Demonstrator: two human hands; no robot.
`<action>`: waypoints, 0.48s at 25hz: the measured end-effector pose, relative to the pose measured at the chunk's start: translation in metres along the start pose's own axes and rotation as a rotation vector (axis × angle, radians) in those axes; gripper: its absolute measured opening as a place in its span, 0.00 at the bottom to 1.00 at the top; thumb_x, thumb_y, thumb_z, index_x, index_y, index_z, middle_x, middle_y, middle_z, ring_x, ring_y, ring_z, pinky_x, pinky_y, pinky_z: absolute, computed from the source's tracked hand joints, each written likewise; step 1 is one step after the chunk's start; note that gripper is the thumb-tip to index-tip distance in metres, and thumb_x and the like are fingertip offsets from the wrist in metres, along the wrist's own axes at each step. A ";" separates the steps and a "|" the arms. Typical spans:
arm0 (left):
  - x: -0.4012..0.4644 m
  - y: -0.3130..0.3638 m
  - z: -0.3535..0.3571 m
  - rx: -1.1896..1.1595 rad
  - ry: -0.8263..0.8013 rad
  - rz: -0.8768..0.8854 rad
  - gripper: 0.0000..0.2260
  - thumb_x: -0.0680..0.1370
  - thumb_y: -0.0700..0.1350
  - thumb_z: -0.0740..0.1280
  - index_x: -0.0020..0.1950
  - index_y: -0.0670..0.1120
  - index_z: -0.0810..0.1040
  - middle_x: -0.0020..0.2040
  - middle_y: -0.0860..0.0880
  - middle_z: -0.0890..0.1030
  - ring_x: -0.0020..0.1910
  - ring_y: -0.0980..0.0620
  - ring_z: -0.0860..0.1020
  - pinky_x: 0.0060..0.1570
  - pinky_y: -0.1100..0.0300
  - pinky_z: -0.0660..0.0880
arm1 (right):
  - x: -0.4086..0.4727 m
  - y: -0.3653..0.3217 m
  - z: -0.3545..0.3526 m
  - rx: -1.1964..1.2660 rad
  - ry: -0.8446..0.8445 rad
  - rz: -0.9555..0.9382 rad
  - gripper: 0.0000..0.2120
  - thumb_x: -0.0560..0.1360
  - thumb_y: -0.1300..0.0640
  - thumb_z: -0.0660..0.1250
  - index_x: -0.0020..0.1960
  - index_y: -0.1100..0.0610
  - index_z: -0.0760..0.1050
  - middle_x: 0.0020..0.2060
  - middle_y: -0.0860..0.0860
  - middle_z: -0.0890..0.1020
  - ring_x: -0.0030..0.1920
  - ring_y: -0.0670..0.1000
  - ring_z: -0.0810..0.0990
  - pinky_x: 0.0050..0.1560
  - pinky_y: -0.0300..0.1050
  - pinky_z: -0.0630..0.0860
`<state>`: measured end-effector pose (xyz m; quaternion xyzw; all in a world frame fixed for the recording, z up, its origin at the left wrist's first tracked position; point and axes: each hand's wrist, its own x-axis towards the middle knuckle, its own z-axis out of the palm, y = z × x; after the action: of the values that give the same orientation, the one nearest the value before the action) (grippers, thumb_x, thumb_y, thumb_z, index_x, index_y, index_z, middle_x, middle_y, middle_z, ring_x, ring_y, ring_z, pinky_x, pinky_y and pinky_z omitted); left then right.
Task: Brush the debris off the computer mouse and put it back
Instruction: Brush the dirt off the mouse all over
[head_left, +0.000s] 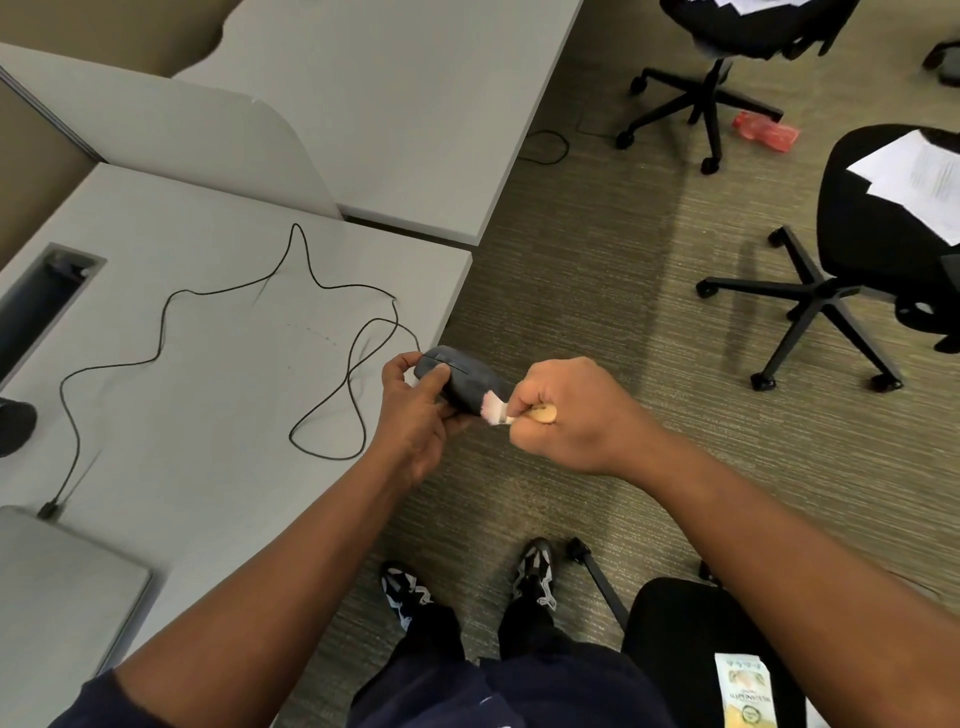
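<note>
Left hand (415, 415) gripping dark grey corded plastic mouse (462, 382) off worktop's (208, 364) right edge | right hand (566, 410) clenching wooden-handled pink-bristled brush (493, 408) | advice: sweeping lightly outward, floorward.

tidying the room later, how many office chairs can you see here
3, maybe more out of frame: one office chair top right, one with papers at the right edge, and one seat at the bottom right, beside the person.
</note>
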<state>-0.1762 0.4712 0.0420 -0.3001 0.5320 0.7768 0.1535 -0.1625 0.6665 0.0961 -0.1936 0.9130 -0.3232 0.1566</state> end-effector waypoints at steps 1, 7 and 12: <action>0.001 0.000 -0.001 0.000 0.002 0.003 0.20 0.86 0.38 0.62 0.75 0.51 0.62 0.62 0.37 0.79 0.56 0.41 0.85 0.42 0.50 0.85 | 0.000 0.003 0.000 -0.060 0.013 0.004 0.10 0.68 0.50 0.65 0.38 0.52 0.84 0.35 0.46 0.80 0.37 0.46 0.78 0.40 0.51 0.78; 0.000 0.002 -0.004 0.015 0.002 -0.006 0.19 0.86 0.38 0.62 0.74 0.51 0.61 0.63 0.37 0.78 0.53 0.43 0.86 0.45 0.49 0.86 | -0.005 0.004 0.004 0.219 0.271 -0.063 0.10 0.70 0.55 0.68 0.46 0.53 0.87 0.41 0.46 0.85 0.41 0.44 0.82 0.41 0.40 0.78; 0.002 0.000 -0.001 0.056 0.021 0.006 0.18 0.87 0.40 0.61 0.75 0.48 0.62 0.51 0.40 0.81 0.38 0.52 0.86 0.43 0.51 0.85 | 0.000 0.003 0.010 0.239 0.074 -0.050 0.11 0.72 0.61 0.71 0.51 0.52 0.87 0.46 0.45 0.86 0.46 0.43 0.83 0.47 0.44 0.80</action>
<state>-0.1778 0.4697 0.0407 -0.3026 0.5558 0.7589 0.1539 -0.1593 0.6632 0.0873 -0.1843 0.8680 -0.4404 0.1368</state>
